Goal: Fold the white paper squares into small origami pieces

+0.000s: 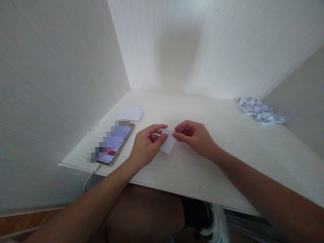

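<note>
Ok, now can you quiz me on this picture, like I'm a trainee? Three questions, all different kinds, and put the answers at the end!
1. True or false: the left grip and the right grip are both on the small white piece.

2. Which lies on the desk just beyond the phone?
A) a shoe
B) some flat white sheets
C) a cup

3. Fill in the blank: the crumpled white pile lies toward the back of the desk, on the person's ____ side.

Key:
1. True
2. B
3. right
</note>
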